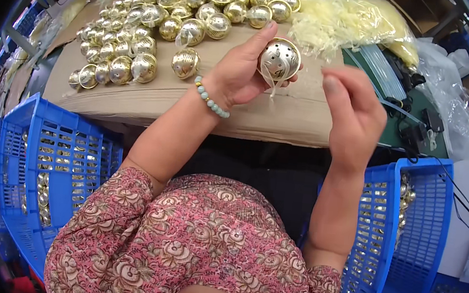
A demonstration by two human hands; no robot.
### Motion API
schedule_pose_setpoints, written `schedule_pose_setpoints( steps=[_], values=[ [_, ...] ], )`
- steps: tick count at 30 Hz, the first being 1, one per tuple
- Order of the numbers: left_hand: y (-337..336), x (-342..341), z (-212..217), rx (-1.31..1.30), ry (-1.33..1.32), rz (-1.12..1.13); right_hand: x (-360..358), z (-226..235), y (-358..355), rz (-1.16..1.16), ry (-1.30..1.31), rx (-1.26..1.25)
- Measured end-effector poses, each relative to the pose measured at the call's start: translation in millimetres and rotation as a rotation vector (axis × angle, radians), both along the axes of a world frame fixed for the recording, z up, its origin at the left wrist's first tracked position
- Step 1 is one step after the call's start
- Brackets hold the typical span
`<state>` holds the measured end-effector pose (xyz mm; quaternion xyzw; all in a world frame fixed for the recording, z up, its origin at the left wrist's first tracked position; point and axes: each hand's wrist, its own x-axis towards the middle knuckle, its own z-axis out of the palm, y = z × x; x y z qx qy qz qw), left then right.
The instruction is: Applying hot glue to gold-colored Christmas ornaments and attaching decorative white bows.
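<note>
A shiny gold ball ornament (279, 60) with cut-out patterns rests in my left hand (238, 69), its fingers curled round from behind and the thumb up at its side. A thin pale ribbon hangs down over the front of the ball. To the right of the ball, apart from it, my right hand (358, 117) is raised with thumb and bent index finger pinched together. Whatever the pinch may hold is too small to make out. Nearest to my left wrist on the table lies a single gold ball (185, 63) with clear film or ribbon on it.
Many gold balls (144, 26) cover the far left of the cardboard-topped table (238, 115). Behind my right hand lies a heap of pale yellow ribbons (347, 20), beside clear plastic strips (376, 76) and black cables. Blue crates (41, 165) holding balls stand at both sides.
</note>
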<state>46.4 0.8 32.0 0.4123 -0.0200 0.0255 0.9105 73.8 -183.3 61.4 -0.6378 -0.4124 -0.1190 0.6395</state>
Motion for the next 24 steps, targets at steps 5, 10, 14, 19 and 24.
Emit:
schedule_pose_setpoints(
  steps=[5,10,14,19,24],
  values=[
    [-9,-6,-6,-0.082,-0.017,-0.093,15,-28,23,0.016,-0.05,0.005],
    [-22,-7,-8,-0.162,-0.08,0.03,3,-43,33,-0.281,-0.333,0.003],
    [-10,-6,-20,-0.123,-0.119,-0.021,-7,-41,25,0.028,-0.145,0.145],
    [-19,-12,-9,-0.18,0.022,-0.024,9,-42,14,0.159,0.276,0.326],
    [-12,-9,-22,-0.252,-0.074,-0.185,15,-53,19,0.117,0.139,0.103]
  ],
)
